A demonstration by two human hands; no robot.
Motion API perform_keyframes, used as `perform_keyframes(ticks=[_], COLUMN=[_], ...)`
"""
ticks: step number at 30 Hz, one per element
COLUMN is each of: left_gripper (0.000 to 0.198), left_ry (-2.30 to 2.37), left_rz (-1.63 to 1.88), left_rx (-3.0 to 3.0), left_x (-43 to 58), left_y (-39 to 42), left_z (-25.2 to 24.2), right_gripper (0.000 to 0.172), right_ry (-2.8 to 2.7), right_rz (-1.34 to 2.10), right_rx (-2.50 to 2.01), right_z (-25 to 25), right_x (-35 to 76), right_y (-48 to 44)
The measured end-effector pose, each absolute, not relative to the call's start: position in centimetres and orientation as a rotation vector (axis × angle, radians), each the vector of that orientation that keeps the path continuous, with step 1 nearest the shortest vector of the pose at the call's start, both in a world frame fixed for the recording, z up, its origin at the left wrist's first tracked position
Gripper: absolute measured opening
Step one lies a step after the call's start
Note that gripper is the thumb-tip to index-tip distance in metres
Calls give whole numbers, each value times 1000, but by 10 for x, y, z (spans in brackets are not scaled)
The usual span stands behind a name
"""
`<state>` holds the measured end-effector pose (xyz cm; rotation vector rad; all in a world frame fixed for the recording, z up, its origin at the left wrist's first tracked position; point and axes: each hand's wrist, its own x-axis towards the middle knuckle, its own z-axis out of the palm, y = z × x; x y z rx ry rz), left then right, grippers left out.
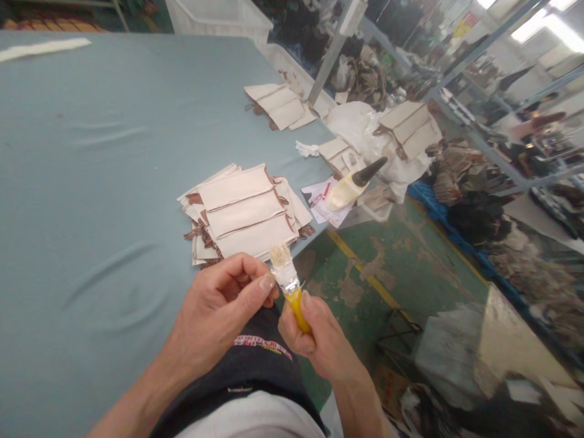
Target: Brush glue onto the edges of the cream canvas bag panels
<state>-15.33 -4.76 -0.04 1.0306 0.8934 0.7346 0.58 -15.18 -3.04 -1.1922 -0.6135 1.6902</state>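
Observation:
My right hand (310, 337) is closed round the yellow handle of a small brush (286, 275), bristles pointing up. My left hand (223, 307) is curled beside it, thumb and fingertips pinching at the brush's metal ferrule just below the bristles. Both hands hover over my lap at the near edge of the blue-grey table (91, 182). Just beyond the brush lies a fanned stack of cream fabric pieces with brown trim (246, 213).
A glue bottle with a dark nozzle (353, 182) lies on papers at the table's right edge. More cream pieces (278, 104) sit farther back, others on a white bag (408, 128). Green floor, clutter and metal shelving fill the right side.

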Motion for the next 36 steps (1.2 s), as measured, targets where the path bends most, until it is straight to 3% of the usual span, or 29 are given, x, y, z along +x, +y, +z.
perform_keyframes(ticks=[36], left_gripper=[32], left_ry=[849], left_rz=[748], left_rx=[1000], left_x=[-151], left_y=[-55], left_z=[-11], right_gripper=[71], right_ry=[-668], right_rz=[1595], right_rx=[-1325], right_z=[-32], right_x=[8], right_y=[-151])
